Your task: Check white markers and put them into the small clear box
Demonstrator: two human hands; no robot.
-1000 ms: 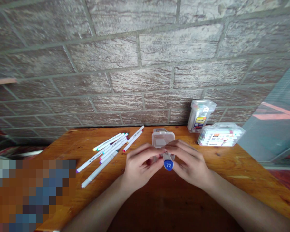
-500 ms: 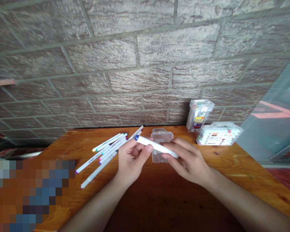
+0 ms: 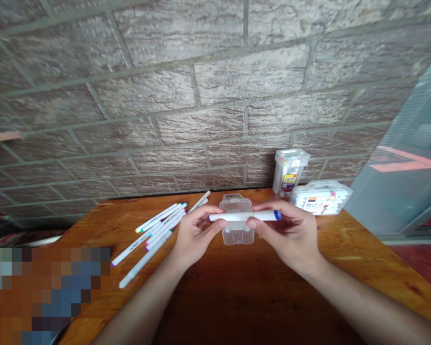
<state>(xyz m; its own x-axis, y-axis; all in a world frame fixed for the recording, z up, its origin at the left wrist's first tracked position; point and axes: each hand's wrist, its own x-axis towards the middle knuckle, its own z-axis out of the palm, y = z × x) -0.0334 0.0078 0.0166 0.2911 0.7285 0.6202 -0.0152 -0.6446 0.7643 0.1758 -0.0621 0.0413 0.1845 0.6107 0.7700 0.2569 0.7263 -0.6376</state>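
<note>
A white marker (image 3: 237,217) with a dark blue end is held level between both hands, above the table. My left hand (image 3: 197,235) pinches its left end between thumb and fingers. Near the blue end on the right, my right hand (image 3: 290,237) is closed on the same marker. Behind and below it stands a clear plastic case (image 3: 238,235), partly hidden by the marker. To the left of my left hand lies a loose pile of white markers (image 3: 158,225) with coloured ends, some of them covered by the hand.
On the right, a clear upright case of markers (image 3: 290,175) stands by the brick wall (image 3: 208,115). A wider clear marker case (image 3: 323,199) is beside it. The wooden table (image 3: 237,297) ends at the wall. A blurred-out patch covers the lower left.
The marker has been turned from slanting to level, and its blue end now points right instead of left. My right hand has shifted to grip near that end. The view has moved slightly.
</note>
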